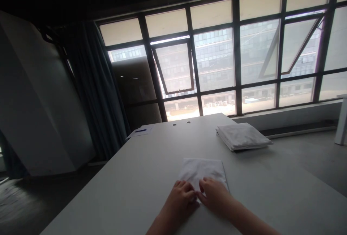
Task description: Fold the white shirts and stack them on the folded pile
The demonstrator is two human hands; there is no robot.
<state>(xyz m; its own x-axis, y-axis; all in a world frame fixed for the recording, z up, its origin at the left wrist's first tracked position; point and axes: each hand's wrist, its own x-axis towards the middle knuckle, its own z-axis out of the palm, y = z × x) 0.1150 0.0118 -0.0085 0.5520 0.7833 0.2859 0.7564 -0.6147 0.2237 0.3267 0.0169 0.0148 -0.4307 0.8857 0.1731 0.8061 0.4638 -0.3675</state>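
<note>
A folded white cloth [203, 166] lies flat on the white table, its surface lightly creased. At its near edge, my left hand [182, 197] rests with curled fingers, the thumb side turned inward. My right hand [214, 194] bends its fingers over the same edge from the other side. The two hands almost meet, thumbs close together, and both appear to pinch the cloth. The fabric right under the fingers is hidden. Beyond the right hand sits a stack of folded white cloths [244, 136], with a dark layer showing at its bottom.
The white table [146, 170] stretches toward the windows, with two round cable holes near its far end. A paper sheet [143, 131] with a blue pen [140, 130] lies at the far left corner. A dark blue curtain [92, 90] hangs left. Two windows are tilted open.
</note>
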